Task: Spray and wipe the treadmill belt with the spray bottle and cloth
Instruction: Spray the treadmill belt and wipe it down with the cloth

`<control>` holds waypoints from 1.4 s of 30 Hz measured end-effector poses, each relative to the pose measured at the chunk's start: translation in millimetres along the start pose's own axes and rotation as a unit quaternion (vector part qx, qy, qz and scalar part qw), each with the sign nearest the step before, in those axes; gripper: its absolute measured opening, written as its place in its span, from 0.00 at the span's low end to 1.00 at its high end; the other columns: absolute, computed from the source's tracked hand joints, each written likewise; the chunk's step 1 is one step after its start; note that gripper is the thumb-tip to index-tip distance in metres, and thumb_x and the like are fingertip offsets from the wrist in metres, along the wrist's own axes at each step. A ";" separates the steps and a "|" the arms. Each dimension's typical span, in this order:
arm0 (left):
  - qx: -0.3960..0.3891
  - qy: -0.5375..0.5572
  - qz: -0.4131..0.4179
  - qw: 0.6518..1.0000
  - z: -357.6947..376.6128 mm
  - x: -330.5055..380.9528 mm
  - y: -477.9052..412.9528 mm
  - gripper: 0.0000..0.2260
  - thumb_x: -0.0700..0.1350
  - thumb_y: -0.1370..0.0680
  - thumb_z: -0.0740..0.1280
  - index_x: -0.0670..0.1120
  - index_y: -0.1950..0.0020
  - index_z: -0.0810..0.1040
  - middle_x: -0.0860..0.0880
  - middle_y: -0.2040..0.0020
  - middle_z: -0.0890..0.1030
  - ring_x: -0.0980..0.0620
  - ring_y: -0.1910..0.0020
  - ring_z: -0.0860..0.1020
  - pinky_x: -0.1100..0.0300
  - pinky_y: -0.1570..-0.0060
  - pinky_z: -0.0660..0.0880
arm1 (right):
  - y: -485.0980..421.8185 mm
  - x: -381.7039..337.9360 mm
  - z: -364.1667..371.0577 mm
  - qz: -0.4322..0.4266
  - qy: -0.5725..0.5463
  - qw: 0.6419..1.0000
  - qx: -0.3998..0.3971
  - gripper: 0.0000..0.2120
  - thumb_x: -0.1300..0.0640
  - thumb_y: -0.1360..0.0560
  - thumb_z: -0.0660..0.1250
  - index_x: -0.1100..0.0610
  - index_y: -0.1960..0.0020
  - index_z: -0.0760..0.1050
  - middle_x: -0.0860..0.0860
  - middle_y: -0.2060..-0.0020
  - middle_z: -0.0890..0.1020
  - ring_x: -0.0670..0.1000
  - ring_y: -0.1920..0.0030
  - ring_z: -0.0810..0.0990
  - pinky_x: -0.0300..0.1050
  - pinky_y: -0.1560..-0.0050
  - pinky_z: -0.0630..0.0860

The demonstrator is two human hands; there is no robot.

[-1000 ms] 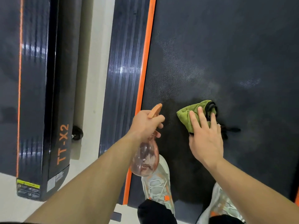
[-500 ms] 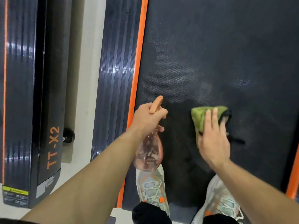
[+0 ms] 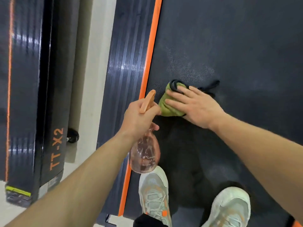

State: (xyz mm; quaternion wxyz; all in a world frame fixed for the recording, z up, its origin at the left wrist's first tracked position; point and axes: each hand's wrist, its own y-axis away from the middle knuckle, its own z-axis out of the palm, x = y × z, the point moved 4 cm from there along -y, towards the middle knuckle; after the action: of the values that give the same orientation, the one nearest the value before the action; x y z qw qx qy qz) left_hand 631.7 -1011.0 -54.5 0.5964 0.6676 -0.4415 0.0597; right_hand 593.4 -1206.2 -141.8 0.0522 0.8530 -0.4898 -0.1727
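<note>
The cloth (image 3: 168,105) has swept left across the treadmill belt (image 3: 237,46) and now sits by the orange stripe (image 3: 150,54), just beside the spray bottle (image 3: 145,154), so the damp patch is getting wiped. Right grip (image 3: 195,106) presses it flat, fingers straight. Left grip (image 3: 139,120) curls round the bottle's neck. Count: one cloth, one bottle, two shoes (image 3: 155,194).

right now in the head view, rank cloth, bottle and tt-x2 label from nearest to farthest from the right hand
1. cloth, pressed under the right hand on the belt
2. bottle, just left, held in the left hand
3. TT-X2 label, far left, on the neighbouring machine
</note>
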 end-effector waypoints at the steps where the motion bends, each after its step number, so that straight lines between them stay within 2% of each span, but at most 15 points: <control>1: 0.004 0.006 -0.002 1.000 -1.0 -3.9 -1.1 0.06 0.43 0.22 0.71 0.41 0.55 0.84 0.40 0.49 0.85 0.47 0.70 0.83 0.44 0.63 0.84 | -20.9 19.3 -8.8 0.038 -0.001 0.999 0.008 0.34 0.50 0.26 0.69 0.47 0.21 0.63 0.49 0.20 0.62 0.60 0.21 0.63 0.60 0.24 0.62; 3: 0.019 0.023 -0.007 1.000 -7.4 -9.0 -4.2 0.05 0.43 0.19 0.70 0.44 0.54 0.83 0.40 0.48 0.85 0.47 0.73 0.82 0.51 0.64 0.81 | -72.0 49.9 -27.9 0.152 -0.046 0.986 0.042 0.32 0.50 0.22 0.66 0.49 0.20 0.61 0.50 0.19 0.59 0.61 0.20 0.59 0.60 0.23 0.59; 5: 0.026 0.034 -0.007 0.999 -12.6 -10.1 -8.5 0.05 0.44 0.18 0.69 0.45 0.51 0.83 0.42 0.48 0.85 0.47 0.71 0.83 0.48 0.60 0.83 | -109.6 55.4 -40.8 0.260 -0.088 0.958 0.078 0.31 0.50 0.20 0.65 0.50 0.20 0.59 0.51 0.18 0.57 0.62 0.20 0.56 0.60 0.23 0.57; 7: 0.028 0.031 -0.004 0.999 -18.4 -8.4 -9.9 0.04 0.45 0.18 0.69 0.47 0.50 0.83 0.43 0.49 0.86 0.47 0.70 0.84 0.45 0.55 0.84 | -110.7 30.5 -35.3 0.303 -0.093 0.943 0.100 0.33 0.51 0.22 0.67 0.52 0.20 0.60 0.53 0.18 0.58 0.63 0.21 0.58 0.61 0.22 0.56; 9: 0.031 0.035 -0.006 0.999 -22.7 -5.4 -6.7 0.04 0.44 0.20 0.70 0.47 0.52 0.83 0.43 0.51 0.86 0.47 0.72 0.82 0.45 0.56 0.83 | -77.0 -16.6 -19.1 0.231 -0.078 0.964 0.102 0.37 0.51 0.27 0.72 0.53 0.21 0.62 0.53 0.20 0.62 0.64 0.22 0.61 0.62 0.23 0.59; 12: 0.047 0.031 -0.004 0.998 -26.7 -2.0 0.3 0.06 0.46 0.26 0.71 0.44 0.57 0.83 0.46 0.59 0.85 0.42 0.68 0.82 0.36 0.56 0.84 | -9.9 -81.9 3.9 0.029 -0.052 0.998 0.020 0.43 0.48 0.36 0.78 0.53 0.24 0.69 0.52 0.25 0.72 0.63 0.26 0.70 0.61 0.28 0.68; 14: 0.037 0.034 -0.012 0.999 -26.8 -2.6 4.5 0.05 0.47 0.27 0.71 0.46 0.59 0.83 0.42 0.57 0.84 0.38 0.65 0.83 0.37 0.54 0.84 | -5.3 -63.6 -2.2 -0.054 -0.018 0.997 -0.043 0.42 0.45 0.38 0.80 0.51 0.26 0.71 0.50 0.26 0.74 0.61 0.27 0.72 0.60 0.30 0.70; 16: 0.017 0.045 -0.021 0.999 -24.4 -5.1 5.0 0.04 0.45 0.22 0.71 0.46 0.54 0.84 0.42 0.52 0.85 0.44 0.72 0.82 0.47 0.57 0.83 | -44.8 -10.1 -19.9 -0.005 0.015 1.000 -0.012 0.38 0.47 0.31 0.76 0.52 0.24 0.68 0.50 0.22 0.68 0.60 0.23 0.66 0.61 0.27 0.65; 20: 0.010 0.018 -0.009 1.000 -22.9 -9.4 0.4 0.07 0.45 0.18 0.69 0.44 0.44 0.82 0.45 0.48 0.85 0.49 0.70 0.82 0.54 0.58 0.83 | -116.3 83.0 -61.4 0.233 -0.051 0.971 0.016 0.32 0.53 0.22 0.67 0.57 0.22 0.61 0.55 0.19 0.58 0.66 0.23 0.59 0.64 0.28 0.63; 25: 0.019 0.002 -0.020 1.000 -17.6 -3.3 9.5 0.03 0.42 0.21 0.71 0.43 0.52 0.83 0.46 0.52 0.84 0.49 0.72 0.83 0.50 0.61 0.82 | -42.4 -19.3 -21.4 0.171 -0.034 0.985 -0.010 0.43 0.49 0.28 0.72 0.52 0.18 0.56 0.52 0.17 0.54 0.63 0.21 0.56 0.62 0.24 0.57; 28: 0.026 -0.025 -0.017 0.999 -9.4 2.6 25.0 0.03 0.41 0.22 0.72 0.42 0.55 0.84 0.40 0.52 0.85 0.51 0.72 0.82 0.47 0.63 0.84 | 34.5 -75.0 15.1 0.141 -0.077 0.986 -0.038 0.43 0.52 0.27 0.72 0.49 0.17 0.54 0.49 0.17 0.53 0.61 0.19 0.55 0.62 0.23 0.56; 30: 0.031 -0.039 -0.024 0.998 -4.9 4.6 40.8 0.03 0.41 0.22 0.71 0.43 0.55 0.83 0.39 0.51 0.86 0.50 0.74 0.82 0.52 0.68 0.81 | 79.2 -93.9 29.5 0.142 -0.085 0.984 -0.068 0.41 0.54 0.25 0.71 0.47 0.17 0.53 0.48 0.18 0.52 0.60 0.19 0.56 0.63 0.23 0.58; 35: 0.017 -0.079 -0.034 0.996 8.8 1.2 80.7 0.04 0.42 0.21 0.71 0.44 0.55 0.83 0.41 0.51 0.85 0.49 0.73 0.82 0.56 0.66 0.80 | 150.0 -66.2 33.1 0.275 -0.098 0.951 -0.104 0.42 0.55 0.19 0.64 0.44 0.18 0.38 0.44 0.18 0.37 0.59 0.18 0.48 0.66 0.24 0.59; 39: 0.019 -0.089 -0.053 0.994 18.4 -2.0 95.1 0.05 0.46 0.28 0.72 0.46 0.57 0.85 0.42 0.51 0.86 0.43 0.68 0.85 0.45 0.63 0.83 | 178.0 -38.5 37.4 0.332 -0.130 0.926 -0.124 0.40 0.58 0.18 0.62 0.46 0.18 0.39 0.44 0.18 0.37 0.60 0.18 0.46 0.68 0.27 0.63; 42: 0.023 -0.075 -0.078 0.994 29.9 -3.7 92.1 0.10 0.48 0.29 0.70 0.44 0.54 0.84 0.46 0.48 0.87 0.41 0.71 0.83 0.49 0.64 0.79 | 183.5 -31.4 39.0 0.322 -0.146 0.929 -0.112 0.42 0.60 0.20 0.65 0.45 0.17 0.43 0.44 0.18 0.39 0.60 0.18 0.47 0.68 0.28 0.64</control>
State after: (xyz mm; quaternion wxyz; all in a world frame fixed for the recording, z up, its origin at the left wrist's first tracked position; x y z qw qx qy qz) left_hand 555.3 -1025.1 3.3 0.5491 0.7161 -0.4300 -0.0274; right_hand 415.5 -1270.7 -123.3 0.1282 0.6035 -0.7179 -0.3225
